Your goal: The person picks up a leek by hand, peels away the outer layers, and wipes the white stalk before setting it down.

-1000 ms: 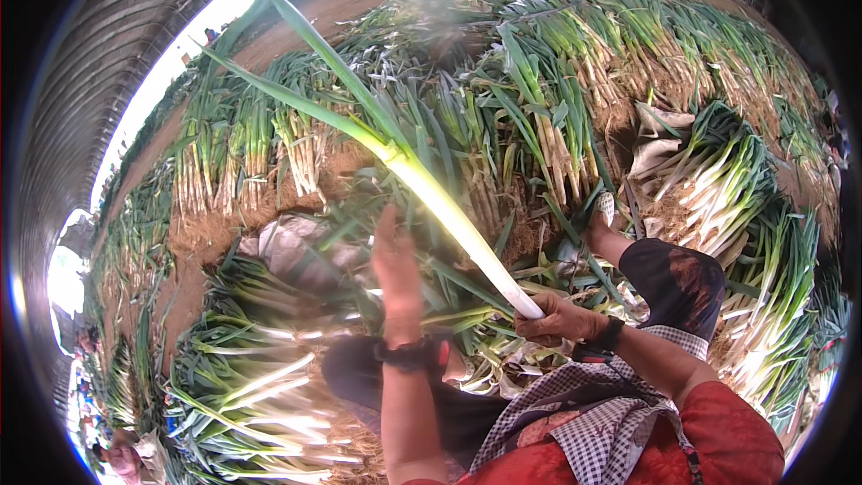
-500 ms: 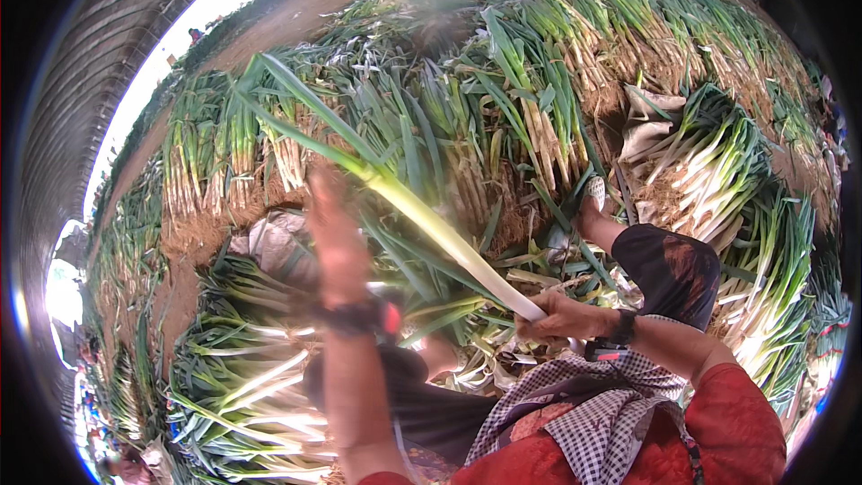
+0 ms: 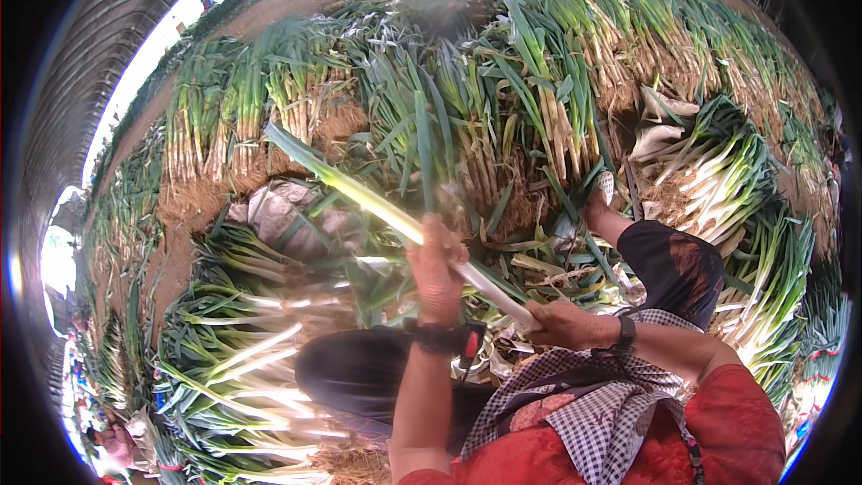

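A long green onion (image 3: pixel 382 207) lies slantwise in front of me, its green top toward the upper left and its white base toward the lower right. My right hand (image 3: pixel 570 324) is closed on the white base. Farther up the stalk, my left hand (image 3: pixel 437 269) is wrapped round the pale middle. Beyond that hand the green top sticks out, looking shorter and less forked than before. Leaf scraps (image 3: pixel 530 271) lie on the ground beneath the stalk.
Pale-stalked onions (image 3: pixel 260 364) are heaped at my left, with another pile (image 3: pixel 705 175) at the right. Rows of rooted, unpeeled onions (image 3: pixel 215 139) stand across the far side. A crumpled sack (image 3: pixel 292 216) lies at the left, and my bent knees flank the scraps.
My left hand has moved right and down from beside the leaves onto the stalk's middle. The forked outer leaves no longer show at the top. My right hand keeps hold of the base.
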`<control>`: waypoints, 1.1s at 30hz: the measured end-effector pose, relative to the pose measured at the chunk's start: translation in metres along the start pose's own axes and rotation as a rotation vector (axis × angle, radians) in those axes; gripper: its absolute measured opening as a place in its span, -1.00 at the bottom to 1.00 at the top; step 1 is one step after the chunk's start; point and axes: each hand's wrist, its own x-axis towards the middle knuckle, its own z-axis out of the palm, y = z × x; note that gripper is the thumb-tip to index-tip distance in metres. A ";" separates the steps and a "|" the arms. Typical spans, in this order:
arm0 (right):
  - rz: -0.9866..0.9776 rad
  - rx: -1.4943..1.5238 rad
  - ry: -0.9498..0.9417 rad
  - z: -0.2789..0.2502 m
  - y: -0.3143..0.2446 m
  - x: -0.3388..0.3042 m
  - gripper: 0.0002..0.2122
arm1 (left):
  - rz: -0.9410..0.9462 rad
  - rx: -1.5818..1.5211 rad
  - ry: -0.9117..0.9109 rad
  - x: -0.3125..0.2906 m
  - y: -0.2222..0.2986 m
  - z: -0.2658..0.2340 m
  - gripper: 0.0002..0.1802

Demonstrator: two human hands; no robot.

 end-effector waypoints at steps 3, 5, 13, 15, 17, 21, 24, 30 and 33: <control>-0.119 -0.321 -0.169 0.000 0.049 -0.003 -0.77 | -0.078 -0.104 -0.169 0.001 0.008 -0.015 -0.70; -0.156 -0.287 0.034 0.000 0.054 0.007 -0.79 | -0.098 -0.134 -0.245 -0.003 0.001 -0.021 -0.70; -0.270 0.255 -0.041 0.000 0.013 0.029 -0.71 | -0.217 -0.164 -0.440 -0.020 -0.003 -0.003 -0.52; -0.268 0.436 -0.217 0.012 0.013 0.026 -0.78 | -0.216 -0.203 -0.570 -0.023 0.006 0.005 -0.48; -0.185 0.627 -0.181 0.015 0.009 0.022 -0.80 | -0.190 -0.143 -0.458 -0.030 0.016 0.015 -0.47; -0.108 0.265 0.181 0.002 -0.025 0.041 -0.83 | 0.160 0.076 -0.128 -0.040 0.018 0.035 -0.38; -0.246 0.185 0.132 -0.015 -0.068 0.051 -0.77 | 0.438 0.146 -0.010 -0.044 0.061 0.039 -0.37; -0.274 0.300 0.126 0.007 -0.036 0.073 -0.74 | 0.622 0.038 0.456 -0.060 0.190 -0.015 -0.61; -0.123 0.482 0.144 0.006 -0.001 0.079 -0.83 | 0.694 0.851 0.773 -0.070 0.276 -0.177 -0.58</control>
